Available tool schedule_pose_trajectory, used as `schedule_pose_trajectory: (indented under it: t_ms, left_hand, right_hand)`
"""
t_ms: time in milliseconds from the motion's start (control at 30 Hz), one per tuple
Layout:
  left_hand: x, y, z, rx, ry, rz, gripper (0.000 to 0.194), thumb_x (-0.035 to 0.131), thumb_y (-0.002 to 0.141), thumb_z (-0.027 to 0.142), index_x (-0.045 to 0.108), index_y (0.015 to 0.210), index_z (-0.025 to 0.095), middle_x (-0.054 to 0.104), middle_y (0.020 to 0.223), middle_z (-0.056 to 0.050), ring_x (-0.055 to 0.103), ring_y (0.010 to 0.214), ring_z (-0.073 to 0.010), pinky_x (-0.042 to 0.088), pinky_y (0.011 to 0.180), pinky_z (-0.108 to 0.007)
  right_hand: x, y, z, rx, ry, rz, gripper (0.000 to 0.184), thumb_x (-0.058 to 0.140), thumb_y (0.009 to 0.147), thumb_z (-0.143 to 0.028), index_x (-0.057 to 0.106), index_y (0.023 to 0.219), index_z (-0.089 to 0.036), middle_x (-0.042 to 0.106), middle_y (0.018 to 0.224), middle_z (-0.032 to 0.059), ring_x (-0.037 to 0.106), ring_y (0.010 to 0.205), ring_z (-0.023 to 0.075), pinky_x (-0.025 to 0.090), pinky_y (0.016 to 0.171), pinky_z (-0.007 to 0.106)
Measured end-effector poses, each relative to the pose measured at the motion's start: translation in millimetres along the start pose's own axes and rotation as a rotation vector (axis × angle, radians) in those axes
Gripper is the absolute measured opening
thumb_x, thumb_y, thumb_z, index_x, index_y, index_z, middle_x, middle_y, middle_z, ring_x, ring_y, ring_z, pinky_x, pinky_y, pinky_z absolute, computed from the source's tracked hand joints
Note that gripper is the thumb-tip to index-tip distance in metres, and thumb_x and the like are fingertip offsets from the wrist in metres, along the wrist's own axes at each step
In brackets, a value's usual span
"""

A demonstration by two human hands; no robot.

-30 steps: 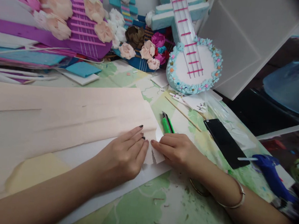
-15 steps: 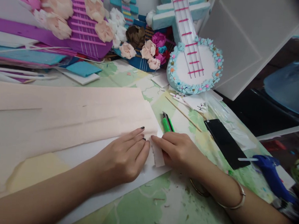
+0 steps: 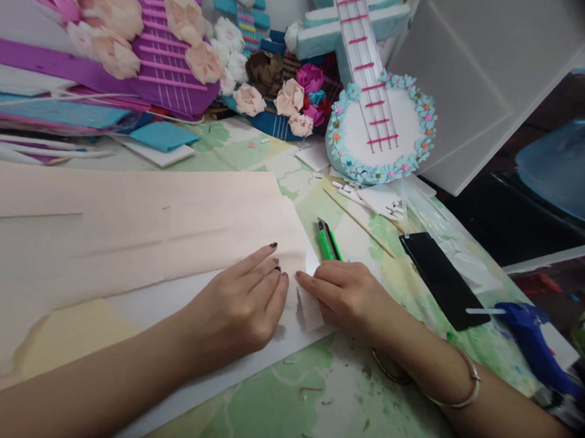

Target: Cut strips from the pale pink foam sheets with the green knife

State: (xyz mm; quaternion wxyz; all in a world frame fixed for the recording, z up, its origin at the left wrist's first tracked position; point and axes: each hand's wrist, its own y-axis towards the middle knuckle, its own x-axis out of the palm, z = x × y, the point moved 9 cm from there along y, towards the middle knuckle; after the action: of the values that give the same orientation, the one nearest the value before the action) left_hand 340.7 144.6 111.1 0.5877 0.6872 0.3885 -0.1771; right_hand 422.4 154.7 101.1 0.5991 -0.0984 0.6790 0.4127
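A wide sheet of pale peach crepe paper (image 3: 213, 207) lies over a white sheet (image 3: 182, 358) on the table. At its near right corner, my left hand (image 3: 246, 302) has its fingertips and thumb drawn together on the paper's edge. Close beside it, my right hand (image 3: 350, 293) pinches a small, partly torn strip of the same paper (image 3: 310, 310), which hangs below the fingers with a ragged left edge. The exact grip under both sets of fingertips is hidden. Just beyond my right hand lies a green utility knife (image 3: 327, 240).
A decorated light-blue model guitar (image 3: 386, 132) leans at the back, beside a purple one (image 3: 177, 71) with paper flowers. To the right lie a thin wooden stick (image 3: 358, 222), a black phone-like slab (image 3: 441, 279) and a blue glue gun (image 3: 534, 343). A white panel (image 3: 482, 85) stands behind.
My left hand has shifted slightly left and my right hand slightly right, so the gap between their fingertips is a little wider. The torn strip has tilted a little.
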Motion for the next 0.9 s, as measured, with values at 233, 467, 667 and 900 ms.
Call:
schedule_pose_trajectory:
  t_ms: [233,467,667,900]
  left_hand:
    - [-0.4,1.1,-2.3,-0.012,-0.039,0.016,0.023,0.043,0.085,-0.002,0.066,0.086,-0.005,0.072,0.077,-0.021,0.073,0.08,-0.0316,0.059,0.083,-0.05]
    - [-1.6,0.7,-3.8,-0.018,-0.051,0.023,0.023,0.042,0.086,-0.002,0.066,0.085,-0.004,0.072,0.076,-0.021,0.073,0.08,-0.0301,0.06,0.083,-0.048]
    - [-1.9,-2.1,-8.4,-0.044,-0.081,0.023,0.025,0.042,0.091,0.004,0.065,0.088,-0.001,0.072,0.078,-0.018,0.072,0.082,-0.0267,0.059,0.087,-0.046]
    - [-4.3,-1.1,-9.9,-0.045,-0.08,0.026,0.024,0.042,0.093,0.008,0.065,0.089,0.0,0.072,0.078,-0.017,0.072,0.082,-0.025,0.059,0.088,-0.044]
  right_hand:
    - [1.5,-1.2,3.6,0.02,0.087,-0.02,0.027,0.041,0.096,-0.012,0.067,0.086,-0.009,0.051,0.062,0.0013,0.042,0.057,0.0118,0.035,0.052,0.026]
    - [2.4,-1.3,4.8,0.041,0.108,-0.027,0.026,0.044,0.096,-0.014,0.067,0.087,-0.01,0.052,0.061,0.0011,0.043,0.056,0.0112,0.036,0.052,0.026]
    - [1.5,-3.1,8.5,0.045,0.163,-0.016,0.024,0.046,0.095,-0.014,0.069,0.089,-0.01,0.054,0.06,0.001,0.044,0.055,0.0109,0.036,0.05,0.025]
    - [-0.3,-1.6,8.1,0.049,0.134,0.004,0.022,0.048,0.092,-0.012,0.069,0.084,-0.011,0.054,0.059,0.0011,0.044,0.054,0.0112,0.035,0.05,0.026]
